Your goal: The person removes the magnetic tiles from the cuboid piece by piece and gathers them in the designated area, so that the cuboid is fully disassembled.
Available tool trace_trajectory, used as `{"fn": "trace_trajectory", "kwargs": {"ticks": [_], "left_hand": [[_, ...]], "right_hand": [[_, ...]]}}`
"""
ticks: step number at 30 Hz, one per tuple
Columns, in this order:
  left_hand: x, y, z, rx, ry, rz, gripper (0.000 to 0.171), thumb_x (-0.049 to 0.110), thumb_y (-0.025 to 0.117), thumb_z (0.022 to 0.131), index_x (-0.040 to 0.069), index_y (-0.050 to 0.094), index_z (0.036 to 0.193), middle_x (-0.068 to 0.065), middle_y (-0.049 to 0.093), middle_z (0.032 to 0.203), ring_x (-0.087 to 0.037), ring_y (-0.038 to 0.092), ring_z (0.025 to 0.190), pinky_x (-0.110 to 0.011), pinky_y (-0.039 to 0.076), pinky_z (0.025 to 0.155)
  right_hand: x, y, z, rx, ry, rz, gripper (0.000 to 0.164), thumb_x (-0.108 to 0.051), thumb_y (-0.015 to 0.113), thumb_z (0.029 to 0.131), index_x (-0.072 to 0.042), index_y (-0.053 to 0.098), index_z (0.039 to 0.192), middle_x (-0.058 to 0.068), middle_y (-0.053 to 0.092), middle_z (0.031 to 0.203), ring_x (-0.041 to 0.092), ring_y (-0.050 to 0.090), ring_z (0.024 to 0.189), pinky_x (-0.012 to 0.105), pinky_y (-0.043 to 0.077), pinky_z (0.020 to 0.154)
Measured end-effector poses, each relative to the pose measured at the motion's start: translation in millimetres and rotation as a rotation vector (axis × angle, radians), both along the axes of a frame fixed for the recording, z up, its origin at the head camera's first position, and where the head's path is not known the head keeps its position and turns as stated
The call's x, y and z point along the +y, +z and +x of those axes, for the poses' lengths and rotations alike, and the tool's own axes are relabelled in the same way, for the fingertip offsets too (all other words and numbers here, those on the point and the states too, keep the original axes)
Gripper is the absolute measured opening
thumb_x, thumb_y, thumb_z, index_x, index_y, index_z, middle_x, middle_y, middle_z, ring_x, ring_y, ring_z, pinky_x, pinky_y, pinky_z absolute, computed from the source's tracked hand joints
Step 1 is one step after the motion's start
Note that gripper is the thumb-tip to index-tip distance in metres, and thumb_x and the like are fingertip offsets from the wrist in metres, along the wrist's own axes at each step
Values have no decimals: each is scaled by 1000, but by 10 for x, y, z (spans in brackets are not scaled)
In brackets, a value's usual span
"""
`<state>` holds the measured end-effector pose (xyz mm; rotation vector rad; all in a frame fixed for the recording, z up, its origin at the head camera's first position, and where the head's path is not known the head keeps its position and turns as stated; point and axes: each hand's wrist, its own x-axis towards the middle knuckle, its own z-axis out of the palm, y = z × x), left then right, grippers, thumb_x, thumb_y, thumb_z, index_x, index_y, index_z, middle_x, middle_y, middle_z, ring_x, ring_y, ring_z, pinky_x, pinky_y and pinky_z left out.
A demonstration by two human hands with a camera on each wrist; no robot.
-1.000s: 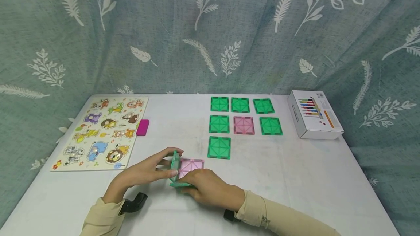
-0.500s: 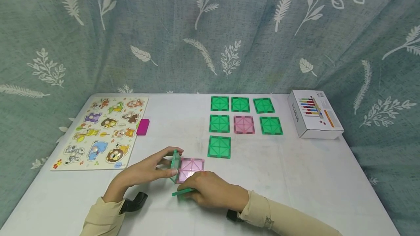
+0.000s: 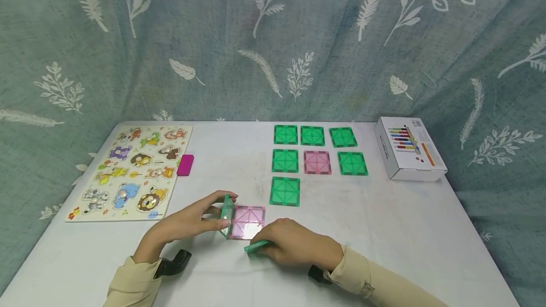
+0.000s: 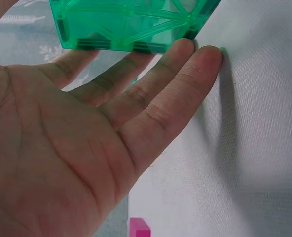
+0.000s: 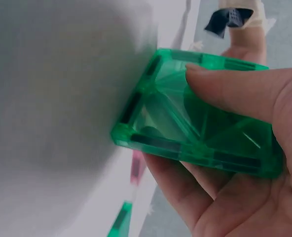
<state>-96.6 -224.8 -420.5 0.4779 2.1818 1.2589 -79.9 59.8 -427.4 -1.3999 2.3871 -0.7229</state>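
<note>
My left hand [image 3: 192, 219] holds a green magnetic tile [image 3: 227, 217] upright, thumb at its near side and fingertips at its far side. In the left wrist view the fingertips lie along the lower edge of that tile [image 4: 126, 24]. A pink magnetic tile [image 3: 247, 221] lies flat right beside it, on its right. My right hand [image 3: 294, 245] pinches a second green magnetic tile [image 5: 175, 113] between thumb and fingers. That tile is tilted, just in front of the pink tile's near right corner.
Several green tiles [image 3: 285, 191] and one pink tile [image 3: 317, 162] lie in loose rows farther back. An animal puzzle board [image 3: 128, 174] is at the left, with a magenta block [image 3: 185, 165] at its right edge. A white box [image 3: 410, 150] stands at the back right.
My right hand has drawn its green tile away from the pink tile's near edge, toward me and to the right. The left hand and its upright tile have stayed put.
</note>
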Motion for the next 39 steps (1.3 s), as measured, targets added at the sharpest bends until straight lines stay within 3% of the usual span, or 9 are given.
{"fn": "trace_trajectory", "kwargs": {"ticks": [9,15,20,23,31,36,39], "left_hand": [[-37,6,-6,-20,13,-12,59,32,66,97,21,38,148,-12,41,156,-44,54,133,-68,42,103],[-41,17,-6,-21,1,-13,58,29,65,98,19,37,148,-14,44,154,-42,57,130,-68,42,102],[-42,30,1,-19,0,-12,57,27,65,98,16,37,147,-18,43,153,-35,65,119,-51,50,92],[-48,35,3,-8,2,-14,56,25,65,98,15,38,146,-19,43,151,-29,68,110,-41,49,86],[-59,44,11,69,33,-21,52,21,68,95,10,45,140,-20,51,143,-34,65,112,-40,52,85],[-58,19,6,84,65,-35,50,19,73,91,8,51,135,-21,53,141,-34,61,116,-37,54,87],[-64,-11,-5,115,79,-79,53,21,77,87,12,53,133,-15,55,140,-32,56,119,-42,51,94]], "right_hand": [[200,106,-121,-90,-35,-18,21,-14,68,95,-14,73,116,-7,76,110,-2,68,102,16,54,92],[370,162,-214,-161,-100,-31,24,-12,65,97,-15,72,120,-7,75,114,1,67,106,21,54,95],[522,192,-286,-110,-186,-73,25,-6,66,95,-13,75,117,-5,76,113,7,70,107,25,56,94],[617,201,-323,-85,-258,-78,24,-3,68,92,-12,77,113,-3,78,109,11,72,104,28,58,91],[839,185,-421,0,-413,-34,27,-2,63,95,-2,71,121,9,75,116,24,72,107,41,59,92],[933,171,-475,-2,-498,-42,30,0,62,95,-5,70,124,8,74,119,25,70,111,44,57,94],[989,139,-509,27,-541,-42,31,2,63,93,-6,71,123,9,75,119,27,70,113,46,57,96]]}}
